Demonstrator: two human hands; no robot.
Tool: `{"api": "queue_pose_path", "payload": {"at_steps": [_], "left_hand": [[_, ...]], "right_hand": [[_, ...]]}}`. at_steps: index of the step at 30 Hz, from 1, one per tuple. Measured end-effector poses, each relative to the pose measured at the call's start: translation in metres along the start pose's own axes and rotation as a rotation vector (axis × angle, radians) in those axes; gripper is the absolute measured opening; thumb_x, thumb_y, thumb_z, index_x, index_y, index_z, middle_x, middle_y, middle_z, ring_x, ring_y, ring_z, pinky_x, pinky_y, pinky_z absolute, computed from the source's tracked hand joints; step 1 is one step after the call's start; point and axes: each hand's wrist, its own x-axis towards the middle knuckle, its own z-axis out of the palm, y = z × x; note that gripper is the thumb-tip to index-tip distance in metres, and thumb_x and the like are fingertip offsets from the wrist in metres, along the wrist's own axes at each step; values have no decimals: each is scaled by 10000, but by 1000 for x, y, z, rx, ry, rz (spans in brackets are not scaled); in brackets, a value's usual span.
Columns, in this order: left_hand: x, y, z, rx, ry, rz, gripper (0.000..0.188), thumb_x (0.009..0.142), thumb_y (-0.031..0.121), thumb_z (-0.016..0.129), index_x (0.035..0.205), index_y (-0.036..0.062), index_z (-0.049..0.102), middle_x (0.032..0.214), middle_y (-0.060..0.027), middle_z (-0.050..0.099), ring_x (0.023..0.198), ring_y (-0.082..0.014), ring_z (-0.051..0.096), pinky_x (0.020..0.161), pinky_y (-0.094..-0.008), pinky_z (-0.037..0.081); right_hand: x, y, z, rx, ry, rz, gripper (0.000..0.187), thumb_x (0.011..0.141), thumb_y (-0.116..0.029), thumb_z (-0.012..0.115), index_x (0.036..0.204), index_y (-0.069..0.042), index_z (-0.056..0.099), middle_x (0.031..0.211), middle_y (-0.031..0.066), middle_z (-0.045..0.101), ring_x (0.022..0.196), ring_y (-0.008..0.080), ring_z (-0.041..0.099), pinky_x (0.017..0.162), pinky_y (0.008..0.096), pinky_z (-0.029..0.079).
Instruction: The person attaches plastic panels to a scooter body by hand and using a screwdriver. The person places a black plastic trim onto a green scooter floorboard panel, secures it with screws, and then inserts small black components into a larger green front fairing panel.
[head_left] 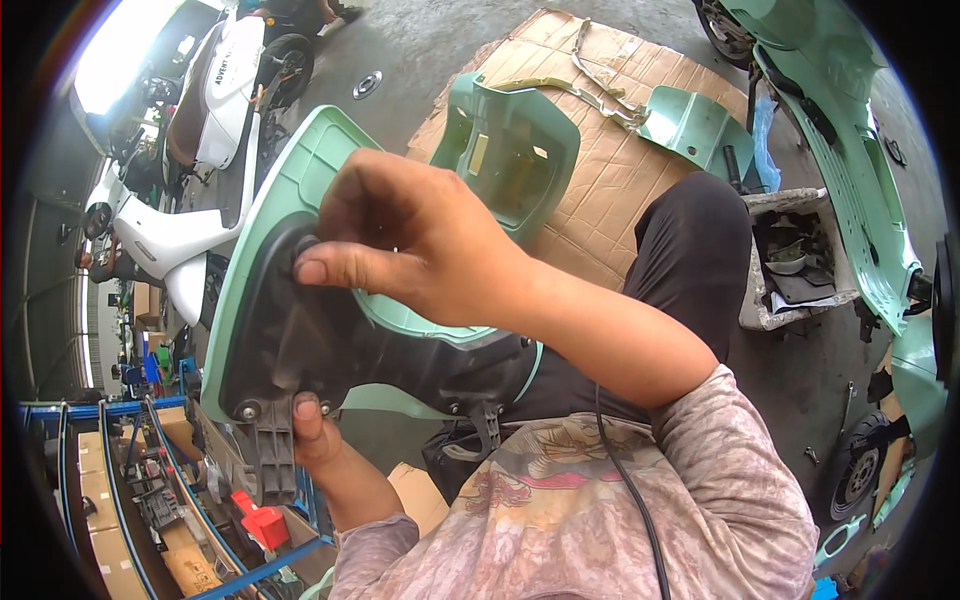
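A mint green scooter body panel (222, 330) with a black plastic inner part (390, 365) fixed to it lies tilted across my lap. Screws show along the black part's lower edge, beside a ribbed black bracket (272, 455). My left hand (315, 430) grips the panel at that edge, thumb up against the bracket's base. Over the panel's upper half, my right hand (410, 235) is closed, its fingers curled and its thumb tip close against the black surface. Anything small between those fingers is hidden.
Flattened cardboard (590, 200) on the floor ahead bears a green curved cover (510, 150) and a smaller green panel (695, 130). A foam box (765, 310) of parts stands right of my knee. Green scooter bodywork (850, 200) rises at right, a white scooter (165, 235) at left, blue racking (110, 410) lower left.
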Motion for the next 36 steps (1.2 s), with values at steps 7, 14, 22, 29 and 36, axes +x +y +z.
{"api": "queue_pose_path", "payload": {"at_steps": [7, 14, 22, 29, 36], "left_hand": [[4, 8, -48, 281, -73, 228, 751, 781, 371, 691, 1345, -35, 408, 1219, -177, 536, 1064, -293, 554, 967, -449, 445], [13, 42, -30, -66, -107, 75, 802, 784, 439, 677, 1369, -23, 381, 1232, -170, 528, 1079, -280, 547, 968, -431, 444], [41, 37, -1, -399, -178, -143, 862, 787, 517, 661, 1395, -10, 351, 1247, -163, 519, 1095, -264, 540, 968, -411, 443], [50, 48, 21, -665, -160, -408, 916, 789, 585, 647, 1418, 2, 324, 1261, -156, 511, 1110, -251, 533, 969, -393, 442], [57, 67, 24, -837, -186, -492, 949, 830, 746, 446, 1418, 8, 343, 1234, -140, 505, 1089, -208, 514, 973, -370, 406]], "right_hand": [[2, -15, 19, 121, -29, -34, 215, 828, -101, 744, 921, -20, 568, 789, 4, 627, 718, 56, 582, 617, 220, 472], [-7, -4, 52, 413, -110, 35, 188, 848, -54, 707, 950, -6, 558, 860, 50, 633, 736, 89, 615, 618, 220, 517], [-3, -8, 51, 220, -218, -59, 197, 819, -53, 740, 892, 1, 566, 809, 53, 631, 668, 72, 605, 568, 208, 494], [-6, -13, 71, 44, -231, -273, 184, 789, -31, 760, 870, 5, 599, 819, 64, 646, 730, 111, 639, 631, 239, 516], [-13, -15, 74, -27, -228, -285, 191, 787, -6, 753, 899, 22, 601, 839, 69, 637, 741, 103, 634, 637, 238, 512]]}}
